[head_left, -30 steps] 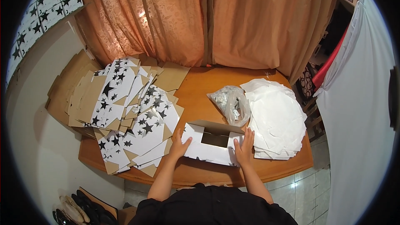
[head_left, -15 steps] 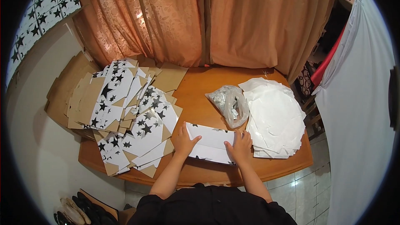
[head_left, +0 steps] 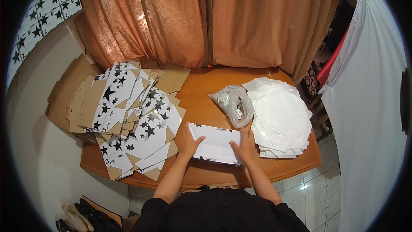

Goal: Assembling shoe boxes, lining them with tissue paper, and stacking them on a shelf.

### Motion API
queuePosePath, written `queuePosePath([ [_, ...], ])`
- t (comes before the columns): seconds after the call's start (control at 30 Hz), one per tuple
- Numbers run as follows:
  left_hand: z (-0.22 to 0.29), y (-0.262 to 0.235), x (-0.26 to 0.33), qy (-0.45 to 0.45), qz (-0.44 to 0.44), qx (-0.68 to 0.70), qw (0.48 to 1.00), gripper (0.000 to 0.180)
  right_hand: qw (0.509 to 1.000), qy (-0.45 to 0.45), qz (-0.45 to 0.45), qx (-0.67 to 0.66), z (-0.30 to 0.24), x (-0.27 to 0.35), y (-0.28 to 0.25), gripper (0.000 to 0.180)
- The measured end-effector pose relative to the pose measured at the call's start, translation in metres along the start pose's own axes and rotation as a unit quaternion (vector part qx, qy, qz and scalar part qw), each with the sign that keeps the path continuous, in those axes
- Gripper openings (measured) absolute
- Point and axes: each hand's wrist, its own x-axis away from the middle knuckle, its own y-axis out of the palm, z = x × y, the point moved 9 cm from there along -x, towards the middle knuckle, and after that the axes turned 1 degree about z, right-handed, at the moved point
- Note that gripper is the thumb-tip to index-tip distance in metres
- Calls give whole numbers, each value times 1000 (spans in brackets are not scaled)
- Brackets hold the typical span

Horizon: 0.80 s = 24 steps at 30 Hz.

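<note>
An open white cardboard box with black stars sits at the table's near edge, its plain white inside facing up. My left hand grips its left end, thumb over the rim and fingers along the outside. At the right end my right hand holds it the same way. Just beyond the box lies a clear plastic bag with small silvery pieces in it. Left of my left hand spreads a pile of flat star-printed cardboard blanks, some with the brown side up.
A thick stack of white paper sheets lies at the table's right. The wooden table backs onto orange curtains. A white cloth hangs at the right, and shoes stand at lower left.
Both hands still hold the box by its ends. The whole view has shifted slightly, and the box appears a little farther left and up.
</note>
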Motion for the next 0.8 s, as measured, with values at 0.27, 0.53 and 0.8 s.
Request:
queuePosePath([
  [0.27,-68,30,9,-145,-197,273,930,70,871,263,-292,-296,75,27,29,64],
  [0.53,-17,-144,11,22,-47,588,807,79,851,65,-20,-521,-20,23,-78,51],
  [0.8,-53,-113,29,-89,-72,473,874,44,820,78,-36,-565,7,16,-7,25],
])
